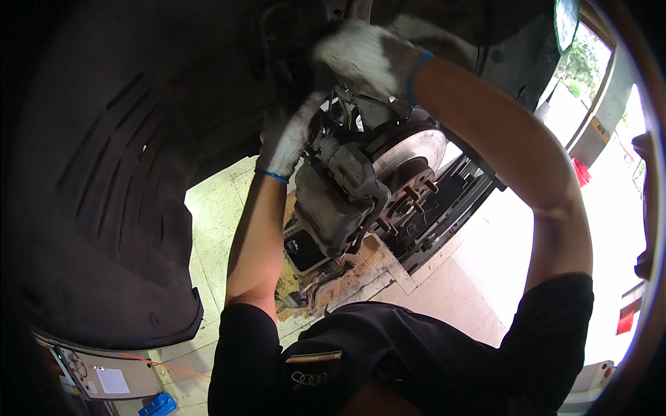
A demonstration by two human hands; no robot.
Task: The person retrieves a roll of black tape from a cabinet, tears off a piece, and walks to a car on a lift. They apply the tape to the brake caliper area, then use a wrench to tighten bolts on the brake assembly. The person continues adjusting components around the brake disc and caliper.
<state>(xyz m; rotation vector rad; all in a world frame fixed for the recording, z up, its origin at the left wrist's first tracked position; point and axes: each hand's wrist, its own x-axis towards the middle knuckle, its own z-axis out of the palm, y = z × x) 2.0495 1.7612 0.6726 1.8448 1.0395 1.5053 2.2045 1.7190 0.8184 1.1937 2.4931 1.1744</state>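
Note:
Both my hands wear pale work gloves with blue cuffs and reach up into a car's wheel arch. My left hand (286,142) is raised beside the brake caliper (350,170), its fingers lost in deep shadow. Higher up and to the right, my right hand (364,61) is bent over near the dark upper suspension parts. Its fingers are blurred and partly hidden, so what it touches cannot be made out. Below the hands sit the brake disc (424,149), shiny at its rim, and the rusty wheel hub (402,206) with bare studs.
A slotted dark wheel arch liner (118,180) fills the left side. Under the hub, a black tray (305,253) and a stained board (361,267) lie on the tiled floor. A blue object (158,405) is at the lower left; a red one (581,172) stands at the right.

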